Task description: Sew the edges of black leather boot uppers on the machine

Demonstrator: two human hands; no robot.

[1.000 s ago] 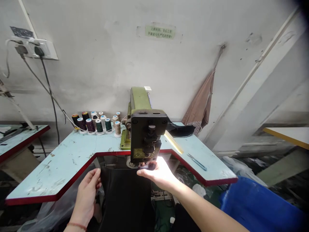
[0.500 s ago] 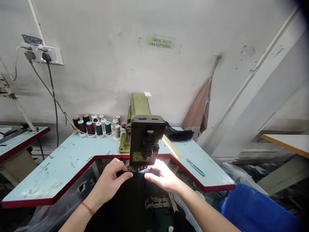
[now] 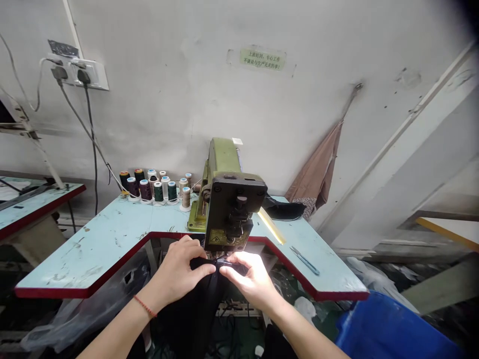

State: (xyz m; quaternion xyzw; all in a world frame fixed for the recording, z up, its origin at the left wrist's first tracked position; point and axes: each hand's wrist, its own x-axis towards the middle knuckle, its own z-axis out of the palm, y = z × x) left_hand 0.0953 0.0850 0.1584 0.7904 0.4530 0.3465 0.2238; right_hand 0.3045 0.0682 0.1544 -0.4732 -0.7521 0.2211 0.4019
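Both hands are raised under the dark head of a green sewing machine (image 3: 224,155), fingertips close together just below its needle area. The left hand (image 3: 180,269), with a red cord bracelet (image 3: 145,306) on its wrist, pinches the upper edge of a piece of black fabric (image 3: 198,311) between thumb and curled fingers. The right hand (image 3: 247,279) pinches the same edge just beside it, its thumb pointing toward the left thumb, and bright lamp light falls on its fingers. The fabric hangs from the two grips below the machine head, in front of the notch of a pale blue sewing table (image 3: 123,239) with a red rim; whether its edge lies under the presser foot cannot be told, since fingers and machine head cover that spot. A yellow warning label (image 3: 218,237) is on the head's front plate. To the left of the machine stand thread spools (image 3: 158,191) in black, purple, green, white and beige. On the right side of the table lie a folded black piece (image 3: 286,211), a yellowish strip (image 3: 271,226) and blue thread snips (image 3: 305,261). A brown cloth (image 3: 318,167) hangs on the wall behind, and a blue bin (image 3: 396,326) stands at the lower right.
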